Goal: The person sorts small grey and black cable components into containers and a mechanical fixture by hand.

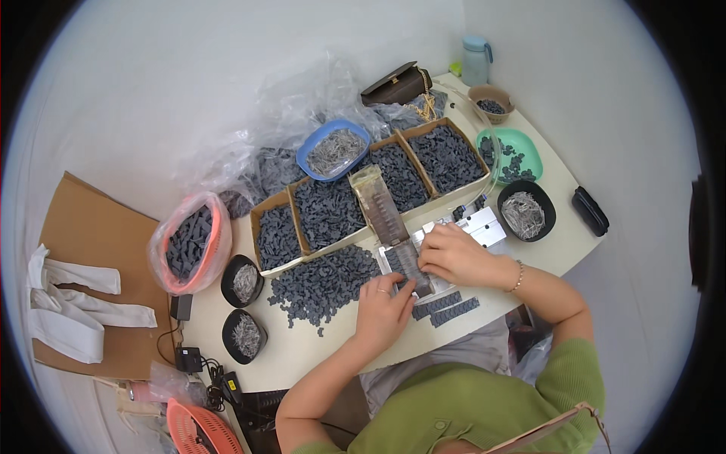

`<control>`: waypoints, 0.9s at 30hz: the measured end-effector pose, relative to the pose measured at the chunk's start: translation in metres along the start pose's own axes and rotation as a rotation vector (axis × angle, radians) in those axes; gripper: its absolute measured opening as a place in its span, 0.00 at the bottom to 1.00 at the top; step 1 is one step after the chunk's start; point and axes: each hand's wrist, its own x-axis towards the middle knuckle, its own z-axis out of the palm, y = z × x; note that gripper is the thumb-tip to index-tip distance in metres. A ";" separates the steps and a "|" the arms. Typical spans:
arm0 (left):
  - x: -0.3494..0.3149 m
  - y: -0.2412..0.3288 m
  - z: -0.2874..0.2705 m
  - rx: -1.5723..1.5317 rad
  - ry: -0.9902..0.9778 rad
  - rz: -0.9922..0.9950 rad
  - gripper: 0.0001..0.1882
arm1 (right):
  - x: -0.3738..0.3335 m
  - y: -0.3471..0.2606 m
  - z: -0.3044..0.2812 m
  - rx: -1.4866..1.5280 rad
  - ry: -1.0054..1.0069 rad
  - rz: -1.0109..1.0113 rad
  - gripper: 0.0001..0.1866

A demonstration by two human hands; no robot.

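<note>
A metal jig (422, 284) holding rows of dark grey plastic pieces lies at the table's front, with a clear lidded cover (380, 212) raised behind it. My left hand (383, 312) rests at the jig's near left edge, its thumb and forefinger apart and touching the pieces. Over the jig's right side, my right hand (456, 256) has its fingers bent together at the pieces; whatever is between them is too small to make out. Two strips of joined grey pieces (454, 311) lie just in front of the jig. Left of it spreads a loose pile of grey pieces (321, 286).
A divided cardboard box (308, 256) of grey pieces stands behind the jig. Metal pins fill a blue bowl (308, 168) and black bowls (550, 221) (225, 281). A green tray (535, 151), a pink basket (221, 253) and a black case (591, 212) stand around. A clear hose (495, 144) curves down right.
</note>
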 end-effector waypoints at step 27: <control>0.013 -0.007 -0.002 0.036 0.082 0.060 0.15 | -0.009 -0.006 0.013 -0.079 0.132 0.040 0.04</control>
